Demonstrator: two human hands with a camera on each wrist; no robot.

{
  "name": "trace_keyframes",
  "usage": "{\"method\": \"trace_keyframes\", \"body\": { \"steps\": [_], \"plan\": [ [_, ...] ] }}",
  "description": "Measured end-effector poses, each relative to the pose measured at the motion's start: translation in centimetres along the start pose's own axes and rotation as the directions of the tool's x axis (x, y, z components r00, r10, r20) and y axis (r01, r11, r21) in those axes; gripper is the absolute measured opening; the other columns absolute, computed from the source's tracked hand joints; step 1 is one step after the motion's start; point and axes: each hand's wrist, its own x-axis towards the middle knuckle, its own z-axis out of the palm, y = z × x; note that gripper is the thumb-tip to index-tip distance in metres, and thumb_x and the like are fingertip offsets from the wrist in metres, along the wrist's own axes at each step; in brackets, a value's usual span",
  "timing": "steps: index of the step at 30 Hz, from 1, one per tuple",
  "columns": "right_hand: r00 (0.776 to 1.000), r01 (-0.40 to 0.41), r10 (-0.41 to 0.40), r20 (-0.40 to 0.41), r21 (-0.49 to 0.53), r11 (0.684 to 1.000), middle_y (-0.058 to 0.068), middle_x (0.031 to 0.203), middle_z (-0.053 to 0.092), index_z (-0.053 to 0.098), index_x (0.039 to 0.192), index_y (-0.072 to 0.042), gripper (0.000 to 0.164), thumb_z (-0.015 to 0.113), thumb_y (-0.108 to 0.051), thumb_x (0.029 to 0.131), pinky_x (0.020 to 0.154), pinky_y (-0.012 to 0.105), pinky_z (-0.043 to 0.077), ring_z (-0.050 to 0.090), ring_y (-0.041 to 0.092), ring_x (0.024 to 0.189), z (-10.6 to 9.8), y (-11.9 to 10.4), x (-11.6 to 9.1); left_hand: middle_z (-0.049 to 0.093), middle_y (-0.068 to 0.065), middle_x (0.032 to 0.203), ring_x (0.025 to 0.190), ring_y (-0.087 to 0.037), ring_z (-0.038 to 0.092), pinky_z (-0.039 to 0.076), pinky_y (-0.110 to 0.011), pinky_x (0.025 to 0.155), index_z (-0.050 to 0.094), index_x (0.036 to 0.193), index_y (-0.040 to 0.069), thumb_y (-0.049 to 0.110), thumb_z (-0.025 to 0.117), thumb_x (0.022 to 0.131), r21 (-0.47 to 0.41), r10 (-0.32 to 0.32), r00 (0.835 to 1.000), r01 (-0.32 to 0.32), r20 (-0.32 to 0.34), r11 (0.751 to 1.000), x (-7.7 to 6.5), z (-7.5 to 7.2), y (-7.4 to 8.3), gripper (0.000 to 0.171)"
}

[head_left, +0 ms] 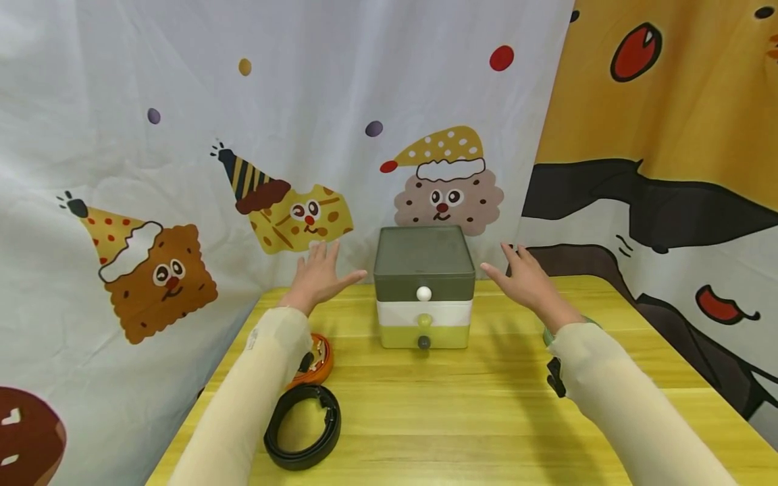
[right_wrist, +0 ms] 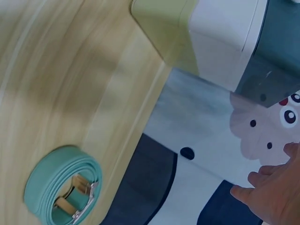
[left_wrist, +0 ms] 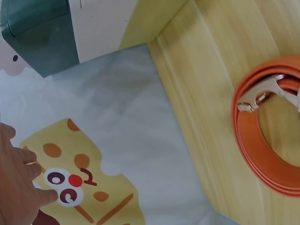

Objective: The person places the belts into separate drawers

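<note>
My left hand [head_left: 317, 277] hovers in the air left of a small three-tier drawer box [head_left: 424, 287], fingers spread and holding nothing. On the box's other side my right hand [head_left: 527, 282] is raised the same way, also holding nothing. The box has a dark green top tier, a white middle and a yellow-green bottom, each with a round knob; its drawers look closed. A rolled orange belt [left_wrist: 248, 136] with a metal buckle lies under my left forearm, which partly covers it in the head view. Below my right wrist, a rolled green belt [right_wrist: 63, 180] is mostly hidden by my sleeve there.
A coiled black belt [head_left: 302, 426] lies nearer on the left of the wooden table [head_left: 419, 418]. A small black object [head_left: 556, 378] shows beside the right sleeve; its kind is unclear. A cartoon-printed curtain [head_left: 340, 81] hangs behind the table and along its sides.
</note>
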Motion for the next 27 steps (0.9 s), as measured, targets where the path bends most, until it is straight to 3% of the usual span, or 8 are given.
{"method": "trace_keyframes", "body": {
  "steps": [6, 16, 27],
  "plan": [
    [1.000, 0.000, -0.001, 0.017, 0.053, 0.999, 0.027, 0.162, -0.003, 0.005, 0.161, -0.017, 0.094, 0.033, -0.076, 0.093, 0.108, 0.073, 0.011, 0.002, 0.050, 0.146, 0.3, -1.3, 0.0, 0.003, -0.020, 0.164, 0.150, -0.038, 0.003, 0.005, -0.063, 0.116, 0.003, 0.161, 0.017, 0.083, 0.041, 0.085, -0.039, 0.016, 1.000, -0.016, 0.000, 0.999, 0.3, 0.3, 0.6, 0.107],
    [1.000, 0.013, -0.013, 0.001, 0.121, 0.993, 0.023, 0.163, 0.001, 0.007, 0.161, -0.017, 0.092, 0.036, -0.074, 0.094, 0.110, 0.071, 0.012, 0.006, 0.047, 0.147, 1.0, -2.2, 0.2, 0.003, -0.016, 0.165, 0.151, -0.034, 0.005, 0.011, -0.057, 0.118, 0.002, 0.161, 0.019, 0.081, 0.041, 0.087, -0.148, 0.019, 0.999, -0.015, 0.031, 0.989, 0.1, 0.3, 2.2, 0.105],
    [1.000, 0.023, -0.022, -0.008, 0.176, 0.984, 0.022, 0.163, 0.006, 0.009, 0.161, -0.016, 0.089, 0.037, -0.070, 0.097, 0.112, 0.068, 0.012, 0.008, 0.046, 0.147, 1.5, -2.8, 0.3, 0.004, -0.012, 0.166, 0.151, -0.031, 0.007, 0.015, -0.057, 0.117, 0.004, 0.161, 0.026, 0.083, 0.045, 0.083, -0.341, 0.001, 0.999, 0.016, 0.050, 0.940, -0.2, 1.0, 3.4, 0.105]
  ]
}}
